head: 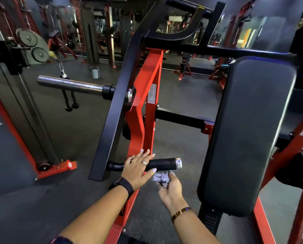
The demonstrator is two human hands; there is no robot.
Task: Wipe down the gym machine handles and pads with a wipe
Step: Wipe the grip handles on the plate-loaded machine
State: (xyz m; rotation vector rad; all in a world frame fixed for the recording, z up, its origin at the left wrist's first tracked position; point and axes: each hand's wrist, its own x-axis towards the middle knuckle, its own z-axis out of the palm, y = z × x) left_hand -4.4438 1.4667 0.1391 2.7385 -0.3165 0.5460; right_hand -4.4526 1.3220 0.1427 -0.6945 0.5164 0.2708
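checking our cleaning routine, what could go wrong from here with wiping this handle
The left hand rests bare on the black cylindrical handle, so the patch under it may go unwiped. The crumpled grey wipe, bunched in the right hand just below the handle, may miss its top side. The tall black padded backrest, apart from both hands, could be skipped.

Two weight plates [27, 38] sit far left near a hanging chain [60, 66], a grey bucket [95, 72] on the floor [73, 131] beyond.

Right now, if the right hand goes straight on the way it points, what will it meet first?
Probably the black handle, just above the wipe that the right hand holds; depth is unclear, so it might pass in front.
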